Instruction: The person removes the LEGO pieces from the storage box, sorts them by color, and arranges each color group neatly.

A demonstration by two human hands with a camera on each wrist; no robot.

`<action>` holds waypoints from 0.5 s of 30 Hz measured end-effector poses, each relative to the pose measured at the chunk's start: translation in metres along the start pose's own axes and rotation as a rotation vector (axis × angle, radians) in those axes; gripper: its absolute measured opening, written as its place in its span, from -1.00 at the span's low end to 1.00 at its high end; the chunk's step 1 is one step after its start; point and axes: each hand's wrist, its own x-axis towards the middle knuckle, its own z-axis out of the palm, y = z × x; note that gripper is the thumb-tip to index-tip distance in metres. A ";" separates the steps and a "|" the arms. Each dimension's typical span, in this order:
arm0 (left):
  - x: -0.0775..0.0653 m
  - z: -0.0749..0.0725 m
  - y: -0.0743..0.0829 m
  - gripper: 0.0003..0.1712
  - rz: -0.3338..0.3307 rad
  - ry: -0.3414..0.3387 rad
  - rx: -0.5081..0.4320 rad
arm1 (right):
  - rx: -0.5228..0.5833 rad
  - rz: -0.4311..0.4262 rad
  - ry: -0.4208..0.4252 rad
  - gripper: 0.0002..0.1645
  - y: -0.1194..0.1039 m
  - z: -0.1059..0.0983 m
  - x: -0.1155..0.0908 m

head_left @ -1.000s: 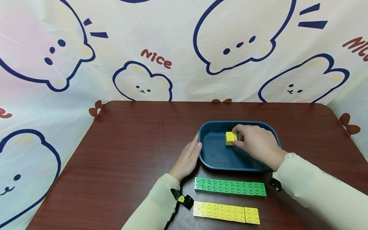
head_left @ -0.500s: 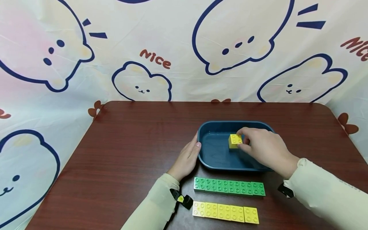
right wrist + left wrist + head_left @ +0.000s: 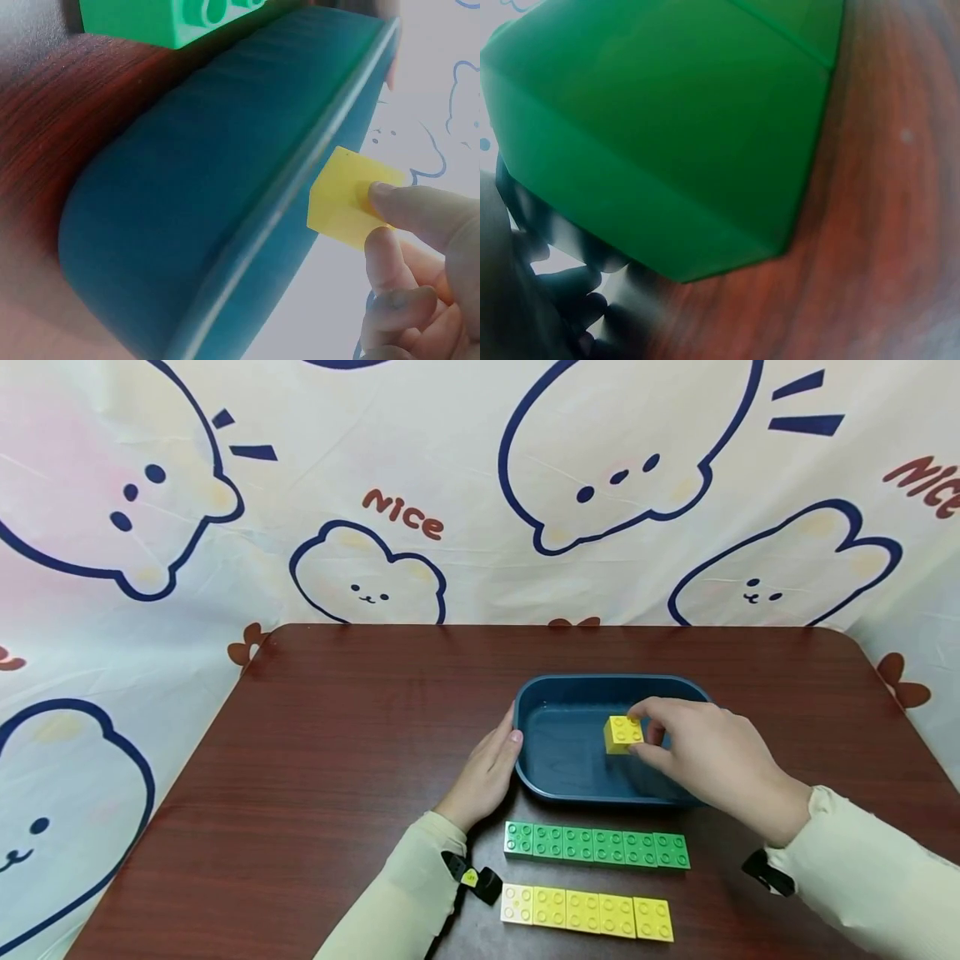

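My right hand [image 3: 723,760] pinches a yellow toy building block [image 3: 622,735] between thumb and fingertips, over the dark blue tray [image 3: 555,789]. In the right wrist view the yellow block [image 3: 349,195] shows above the level of the tray's rim [image 3: 262,225]. My left hand [image 3: 483,777] rests against the tray's left side with its fingers straight along the wall. In the left wrist view, the left fingers [image 3: 570,292] are dark and partly hidden behind a large green block [image 3: 667,142] close to the camera.
A row of green blocks [image 3: 596,846] lies on the brown table [image 3: 337,777] just in front of the tray. Nearer to me is a row of yellow blocks [image 3: 585,912]. A patterned cloth [image 3: 480,577] hangs behind the table's far edge.
My right hand has moved right and toward me, carrying the yellow block from the tray's middle toward its right front. My left hand has stayed at the tray's left side.
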 end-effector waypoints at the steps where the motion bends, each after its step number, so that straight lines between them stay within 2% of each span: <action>1: 0.000 0.000 0.000 -0.40 0.000 0.000 -0.003 | 0.003 -0.001 0.006 -0.60 0.000 -0.001 -0.002; 15: 0.000 0.000 -0.001 -0.41 0.006 -0.006 -0.007 | -0.027 -0.011 0.042 -0.58 0.000 -0.015 -0.024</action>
